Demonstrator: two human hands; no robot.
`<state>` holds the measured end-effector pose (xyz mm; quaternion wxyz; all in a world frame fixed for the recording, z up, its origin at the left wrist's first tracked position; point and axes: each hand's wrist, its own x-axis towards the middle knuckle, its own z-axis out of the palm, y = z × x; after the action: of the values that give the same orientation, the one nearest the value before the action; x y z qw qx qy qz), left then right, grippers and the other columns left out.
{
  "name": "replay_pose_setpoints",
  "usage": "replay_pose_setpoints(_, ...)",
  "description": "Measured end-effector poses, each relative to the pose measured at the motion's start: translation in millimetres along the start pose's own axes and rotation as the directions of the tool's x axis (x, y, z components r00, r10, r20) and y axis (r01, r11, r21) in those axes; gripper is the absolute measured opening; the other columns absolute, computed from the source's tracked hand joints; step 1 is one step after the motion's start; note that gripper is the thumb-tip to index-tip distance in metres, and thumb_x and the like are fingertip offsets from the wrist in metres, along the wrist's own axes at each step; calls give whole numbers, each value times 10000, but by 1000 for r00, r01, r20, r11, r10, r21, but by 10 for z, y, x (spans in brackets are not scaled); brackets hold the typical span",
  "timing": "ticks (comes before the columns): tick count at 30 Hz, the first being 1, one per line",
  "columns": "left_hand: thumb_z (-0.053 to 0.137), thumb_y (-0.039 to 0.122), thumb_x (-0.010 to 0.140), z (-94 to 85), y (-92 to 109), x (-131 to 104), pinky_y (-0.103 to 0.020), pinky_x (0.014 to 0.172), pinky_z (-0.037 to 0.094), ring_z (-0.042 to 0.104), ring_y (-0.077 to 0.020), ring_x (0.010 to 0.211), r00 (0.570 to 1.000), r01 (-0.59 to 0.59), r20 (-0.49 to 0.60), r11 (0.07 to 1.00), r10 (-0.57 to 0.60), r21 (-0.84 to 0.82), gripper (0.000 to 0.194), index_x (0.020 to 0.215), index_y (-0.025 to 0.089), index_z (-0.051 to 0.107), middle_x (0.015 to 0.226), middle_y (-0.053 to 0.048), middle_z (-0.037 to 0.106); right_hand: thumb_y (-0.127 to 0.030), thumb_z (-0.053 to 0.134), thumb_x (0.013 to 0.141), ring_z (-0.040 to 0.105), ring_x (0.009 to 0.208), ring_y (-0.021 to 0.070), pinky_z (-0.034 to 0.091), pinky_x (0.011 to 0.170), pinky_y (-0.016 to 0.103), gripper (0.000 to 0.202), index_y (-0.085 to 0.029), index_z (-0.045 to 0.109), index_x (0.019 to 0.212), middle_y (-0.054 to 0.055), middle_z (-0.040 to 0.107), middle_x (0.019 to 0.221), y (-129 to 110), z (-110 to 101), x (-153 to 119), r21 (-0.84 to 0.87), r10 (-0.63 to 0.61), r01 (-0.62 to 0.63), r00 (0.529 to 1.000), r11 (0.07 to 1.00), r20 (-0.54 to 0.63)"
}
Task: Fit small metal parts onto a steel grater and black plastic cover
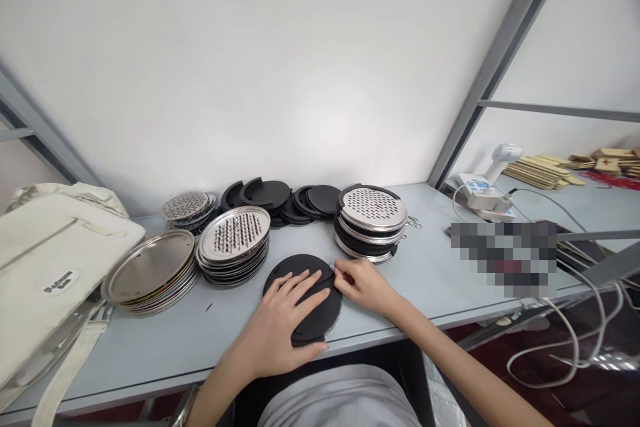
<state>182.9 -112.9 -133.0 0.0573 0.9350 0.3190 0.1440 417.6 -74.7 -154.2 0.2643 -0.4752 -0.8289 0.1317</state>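
A round black plastic disc (305, 267) lies flat on the grey table in front of me, with a thin metal rim showing at its lower right. My left hand (283, 327) rests over it, fingers spread across the top and thumb by the near edge. At the disc's right edge, my right hand (364, 283) pinches a small metal wire loop (332, 267); the fingers hide part of it. Just behind stands a stack of round metal grater plates in black holders (374, 207), with similar wire loops (413, 222) sticking out on its right.
Left of the disc are stacked grater plates (235, 233) and plain metal discs (150, 267). Black plastic rings and discs (267, 193) lie by the wall. A cream bag (55, 260) is at far left; a white device (483, 193) with cables and wooden pieces (537, 172) stand right.
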Motion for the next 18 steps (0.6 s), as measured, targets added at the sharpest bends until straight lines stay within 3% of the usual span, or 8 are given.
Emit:
replay_pose_setpoints(6, 634, 392, 817, -18, -28, 18, -523, 1116, 268, 290, -299, 1391, 1000, 21, -14, 1000, -21, 12, 700, 1446, 294, 344, 1541, -32, 277, -166, 455, 848, 321, 476, 87, 220, 522, 228, 226, -204, 372, 641, -55, 398, 529, -14, 28, -29, -15, -57, 57, 998, 998, 14)
replay_pose_setpoints(18, 642, 344, 797, -40, -30, 5, -522, 1117, 261, 281, -293, 1396, 1000, 15, 6, 1000, -16, 20, 720, 1448, 298, 337, 1545, -13, 266, -219, 369, 944, 405, 508, 125, 274, 537, 231, 95, -225, 398, 853, -55, 410, 592, -41, -5, 3, 55, 19, -18, 1000, 998, -16)
